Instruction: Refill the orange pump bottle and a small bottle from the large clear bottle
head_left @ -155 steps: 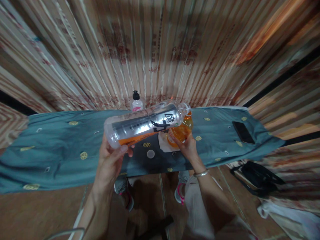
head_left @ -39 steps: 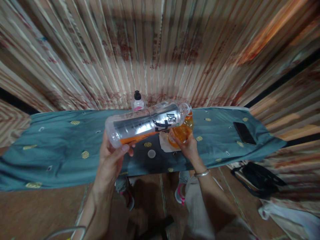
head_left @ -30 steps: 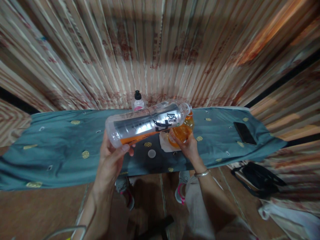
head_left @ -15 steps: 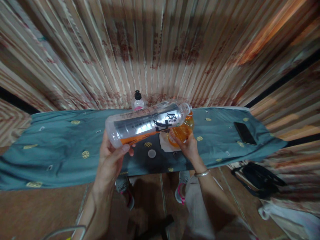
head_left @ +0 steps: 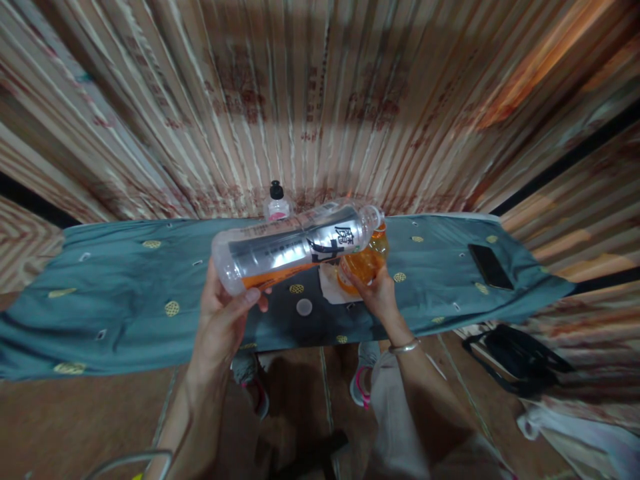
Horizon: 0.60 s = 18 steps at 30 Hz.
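Worktop (head_left: pixel 115 287): teal cloth cover, yellow pineapple prints; runs across the full set, curtain (head_left: pixel 320 80) behind.

Left hand (head_left: pixel 225 320): grip clamped about the base end of the clear bottle, thumb on the near side.

Clear bottle (head_left: pixel 295 250): silver label with black characters, orange band; held above the worktop, lying nearly level, base left, uncapped neck right, at the top of the orange bottle. Whether the two touch cannot be told.

Small bottle (head_left: pixel 277 208): black cap, pink mark; upright at the rear edge, lower part hidden by the clear bottle.

Disc (head_left: pixel 304 307): whitish, round; flat on the worktop, front of centre.

Sheet (head_left: pixel 330 285): pale; under the orange bottle.

Orange bottle (head_left: pixel 373 255): orange contents; over the sheet, leaning right in view.

Right hand (head_left: pixel 379 293): grip clamped around the orange bottle's lower body; bangle (head_left: pixel 404 347) at wrist.

Phone (head_left: pixel 490 267): dark; flat, right end of the worktop.

Bag (head_left: pixel 520 353): black, strapped; below, beyond the front edge.
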Each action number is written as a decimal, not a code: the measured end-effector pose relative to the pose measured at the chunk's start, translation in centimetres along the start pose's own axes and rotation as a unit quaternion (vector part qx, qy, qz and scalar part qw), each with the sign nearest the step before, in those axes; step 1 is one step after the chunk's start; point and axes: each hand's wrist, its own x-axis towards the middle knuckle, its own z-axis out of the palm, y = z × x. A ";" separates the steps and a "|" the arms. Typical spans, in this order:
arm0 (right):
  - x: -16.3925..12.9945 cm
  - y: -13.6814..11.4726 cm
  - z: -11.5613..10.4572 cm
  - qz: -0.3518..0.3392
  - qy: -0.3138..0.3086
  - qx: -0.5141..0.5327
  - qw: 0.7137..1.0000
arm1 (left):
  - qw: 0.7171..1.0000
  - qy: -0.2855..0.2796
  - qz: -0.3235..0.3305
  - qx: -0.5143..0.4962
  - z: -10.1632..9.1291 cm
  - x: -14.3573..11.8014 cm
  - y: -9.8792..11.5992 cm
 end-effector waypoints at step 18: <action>0.1 0.4 0.2 -0.001 0.002 0.003 1.000 | 1.000 0.007 -0.009 0.005 0.2 0.1 0.1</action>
